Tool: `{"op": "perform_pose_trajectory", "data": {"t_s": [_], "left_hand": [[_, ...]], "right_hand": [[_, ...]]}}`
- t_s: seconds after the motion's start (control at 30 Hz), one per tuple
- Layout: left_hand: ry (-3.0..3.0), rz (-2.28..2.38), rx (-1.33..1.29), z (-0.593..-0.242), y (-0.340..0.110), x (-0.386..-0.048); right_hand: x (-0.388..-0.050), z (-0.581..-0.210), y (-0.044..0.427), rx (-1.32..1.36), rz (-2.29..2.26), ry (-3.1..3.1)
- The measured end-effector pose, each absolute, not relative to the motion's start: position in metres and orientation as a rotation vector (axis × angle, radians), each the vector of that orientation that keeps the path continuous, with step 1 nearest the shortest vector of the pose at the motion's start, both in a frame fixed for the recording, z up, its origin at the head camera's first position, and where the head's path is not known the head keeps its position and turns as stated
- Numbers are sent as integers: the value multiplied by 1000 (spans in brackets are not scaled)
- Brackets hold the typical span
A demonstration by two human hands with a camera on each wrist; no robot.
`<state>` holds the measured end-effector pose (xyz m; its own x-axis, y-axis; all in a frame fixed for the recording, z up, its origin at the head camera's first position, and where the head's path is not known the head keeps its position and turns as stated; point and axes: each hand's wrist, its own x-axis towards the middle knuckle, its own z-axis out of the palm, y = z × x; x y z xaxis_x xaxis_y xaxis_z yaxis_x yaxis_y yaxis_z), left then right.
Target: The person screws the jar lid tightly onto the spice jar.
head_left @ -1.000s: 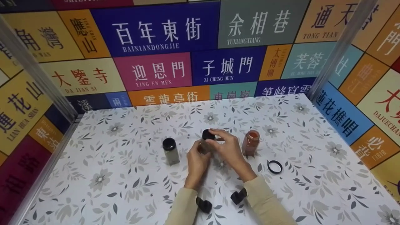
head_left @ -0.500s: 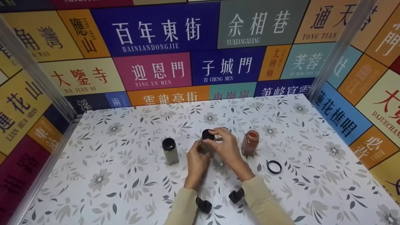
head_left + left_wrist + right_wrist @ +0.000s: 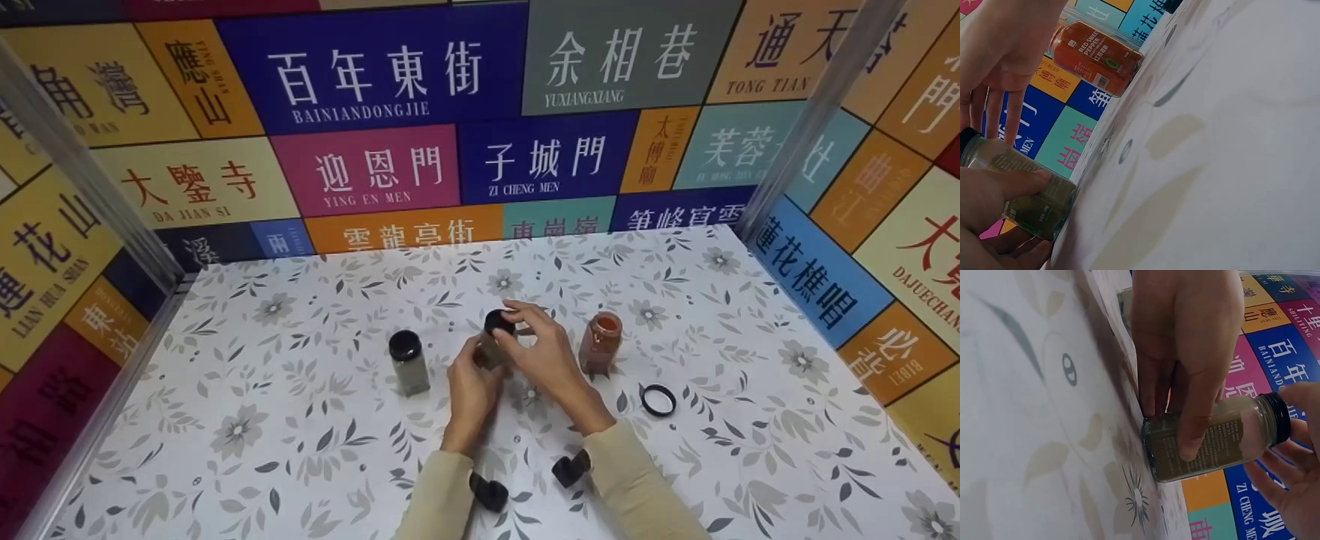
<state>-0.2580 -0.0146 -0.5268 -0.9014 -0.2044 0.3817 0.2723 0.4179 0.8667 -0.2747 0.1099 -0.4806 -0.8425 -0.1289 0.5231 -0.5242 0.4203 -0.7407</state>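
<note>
The spice jar (image 3: 1219,447) is clear glass with a squarish body, rounded shoulders and a short threaded neck under a ribbed black cap (image 3: 1279,417). A dull olive-brown label with rows of fine pale print, too small to read, covers much of one face; the glass looks paler above it. It is held upright around the middle of the bench (image 3: 300,465), nearer the far edge. The left hand (image 3: 472,382) has its grip clamped on the body, thumb across the label; the right hand (image 3: 551,360) has its grip round the cap, thumb and fingers on opposite sides.
</note>
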Motion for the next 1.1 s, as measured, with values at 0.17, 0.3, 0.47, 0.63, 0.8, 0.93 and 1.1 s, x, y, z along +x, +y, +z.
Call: {"op": "perform_pose_trajectory", "data": {"t_s": [0.17,0.3,0.47,0.63,0.8,0.93,1.1], "left_hand": [[-2248,-1455,-48,-528,-14,-259],[-2239,-1452,-52,-528,-14,-260],[-2222,-1450,-70,-529,-14,-261],[-2210,-1465,-76,-531,-16,-260],[-2229,-1477,-59,-530,-16,-259],[-2245,-1481,-51,-528,-17,-258],[-2251,-1479,-33,-527,-14,-258]], "right_hand": [[-275,-481,112,592,1406,-2285],[-275,-481,111,566,1385,-2275],[-275,-482,108,518,1319,-2254],[-273,-483,103,492,1285,-2242],[-274,-485,105,533,1308,-2258],[-273,-484,109,612,1377,-2285],[-274,-484,111,633,1401,-2286]]}}
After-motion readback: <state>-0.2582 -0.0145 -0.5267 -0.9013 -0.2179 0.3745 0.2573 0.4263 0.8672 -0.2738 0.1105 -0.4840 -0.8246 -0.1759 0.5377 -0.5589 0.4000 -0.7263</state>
